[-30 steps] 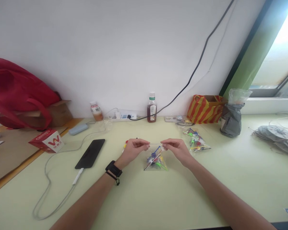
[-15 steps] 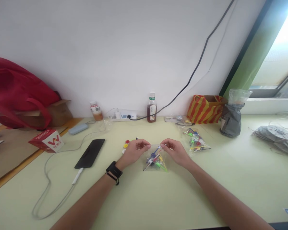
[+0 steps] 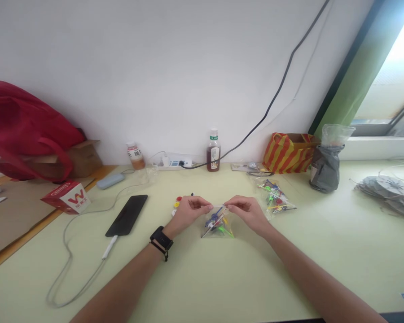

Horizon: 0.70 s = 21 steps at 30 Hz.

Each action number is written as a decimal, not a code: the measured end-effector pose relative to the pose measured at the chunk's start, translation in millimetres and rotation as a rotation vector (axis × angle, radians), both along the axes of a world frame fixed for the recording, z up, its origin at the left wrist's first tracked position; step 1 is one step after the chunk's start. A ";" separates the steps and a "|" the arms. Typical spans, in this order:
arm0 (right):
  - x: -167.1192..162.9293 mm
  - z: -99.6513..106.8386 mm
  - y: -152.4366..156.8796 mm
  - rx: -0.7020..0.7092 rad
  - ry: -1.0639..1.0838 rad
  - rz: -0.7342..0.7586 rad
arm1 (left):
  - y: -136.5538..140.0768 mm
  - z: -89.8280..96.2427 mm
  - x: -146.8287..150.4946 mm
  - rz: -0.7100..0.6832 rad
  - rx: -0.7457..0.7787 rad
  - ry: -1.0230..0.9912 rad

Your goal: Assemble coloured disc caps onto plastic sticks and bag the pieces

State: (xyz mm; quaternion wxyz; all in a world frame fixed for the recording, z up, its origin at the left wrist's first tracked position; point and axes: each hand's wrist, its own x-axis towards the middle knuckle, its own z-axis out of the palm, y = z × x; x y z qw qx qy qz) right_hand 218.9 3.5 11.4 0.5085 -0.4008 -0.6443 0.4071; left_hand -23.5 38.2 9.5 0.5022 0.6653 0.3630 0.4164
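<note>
A clear plastic bag [image 3: 218, 226] holds several thin coloured pieces in blue, white, red, yellow and green. My left hand [image 3: 190, 211] pinches the bag's top edge at its left end, thumb against fingers. At the right end of the same edge, my right hand [image 3: 245, 211] pinches it too. Small round pieces, among them a yellow one [image 3: 176, 205] and a red one [image 3: 179, 198], lie just beyond my left hand, partly hidden by it. Another clear bag of coloured pieces [image 3: 275, 197] rests on the table to the right of my right hand.
Left of my arms lie a black phone [image 3: 127, 215] on a white cable and a red-and-white box [image 3: 67, 197]. Along the wall stand a dark drink bottle [image 3: 213, 154], a second bottle [image 3: 135, 157], a striped bag [image 3: 286, 153] and a grey bag [image 3: 326, 168].
Both hands keep hold of the bag's top edge. My right fingertips have shifted very slightly left along it, and the bag's lower edge sits a little higher.
</note>
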 end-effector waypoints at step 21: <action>2.7 9.4 -3.0 -0.065 -0.220 0.113 | -4.6 10.2 0.4 -0.082 0.034 0.203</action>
